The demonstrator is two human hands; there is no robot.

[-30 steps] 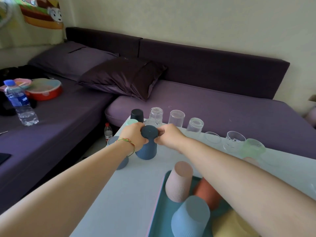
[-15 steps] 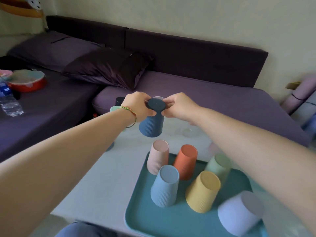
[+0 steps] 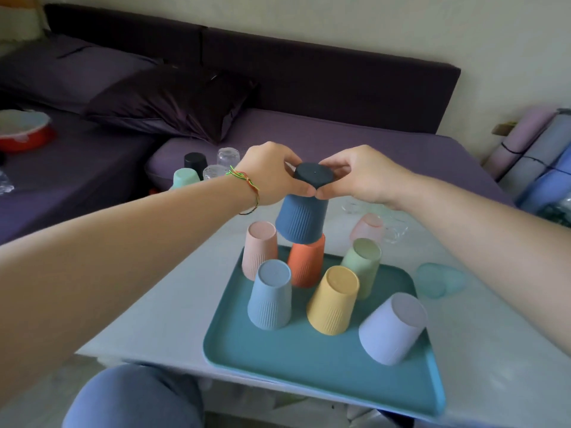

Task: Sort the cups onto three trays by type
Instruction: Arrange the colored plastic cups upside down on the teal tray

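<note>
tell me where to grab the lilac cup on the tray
From above, pinch the lilac cup around its upper wall, just under the closed base: it stands upside down, narrowest at the top, and the yellow cup sits near its left.

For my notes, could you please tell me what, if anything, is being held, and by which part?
The left hand and right hand together pinch the upside-down dark blue cup around its base, which faces up.
</note>
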